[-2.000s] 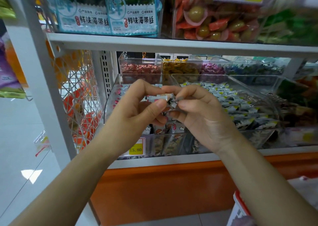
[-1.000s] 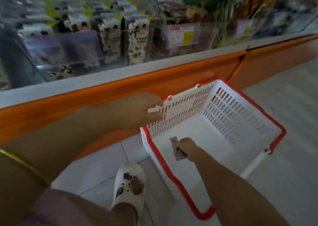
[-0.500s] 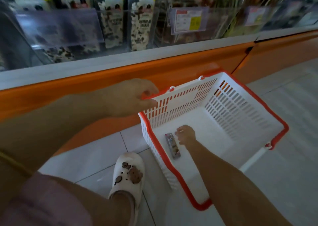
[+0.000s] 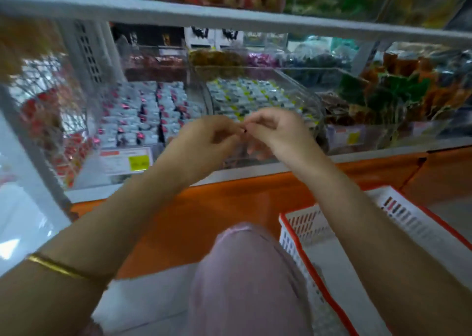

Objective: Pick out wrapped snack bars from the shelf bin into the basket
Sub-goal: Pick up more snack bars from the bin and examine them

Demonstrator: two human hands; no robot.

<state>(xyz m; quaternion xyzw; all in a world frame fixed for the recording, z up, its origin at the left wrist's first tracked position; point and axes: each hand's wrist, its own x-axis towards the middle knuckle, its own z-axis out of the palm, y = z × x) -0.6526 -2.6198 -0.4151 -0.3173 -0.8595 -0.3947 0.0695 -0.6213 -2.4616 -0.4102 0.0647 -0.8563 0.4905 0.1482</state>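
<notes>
Grip: left hand (image 4: 204,141) and right hand (image 4: 278,131) meet at curled fingertips; blur hides whether they pinch anything.
Change: the right hand has left the basket (image 4: 293,233) and the left its rim; both are up at the bin (image 4: 316,105).
Meaning: one bar is likely delivered, and the next pick is starting.
Bars (image 4: 245,93): in the bin, just behind the fingertips.
Basket: low right, well apart.

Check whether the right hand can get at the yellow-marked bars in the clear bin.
Probably yes: the right hand hangs just before the clear bin, whose top looks open, and nothing stands between it and the yellow-marked bars.
</notes>
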